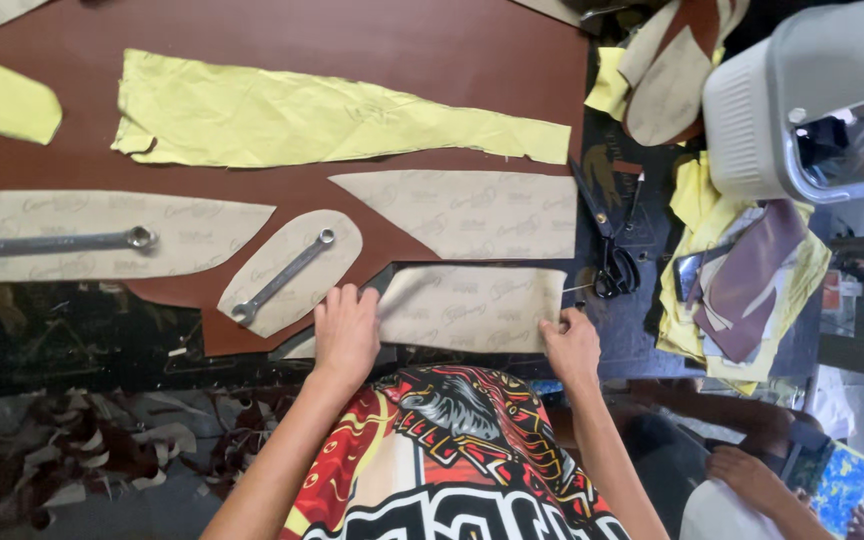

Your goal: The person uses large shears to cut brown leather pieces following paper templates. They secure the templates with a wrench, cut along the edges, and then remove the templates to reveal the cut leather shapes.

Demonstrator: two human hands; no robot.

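My left hand point(345, 330) lies flat on the left end of a beige pattern piece point(467, 305) at the near edge of the brown leather sheet point(422, 45). My right hand point(571, 345) pinches the piece's lower right corner, fingers closed on it. A rounded beige pattern piece point(327, 262) with a small wrench point(282, 277) on it sits just left of my left hand. Another beige pattern piece point(467, 212) lies just beyond.
Black scissors point(607, 240) lie right of the pieces. A long yellow paper piece point(322, 120) spans the leather; a big wrench point(47, 243) weighs down a beige strip point(202, 228) at left. A stack of yellow and brown cut pieces point(742, 280), a grey machine point(812, 100), another person's hand point(752, 475) at lower right.
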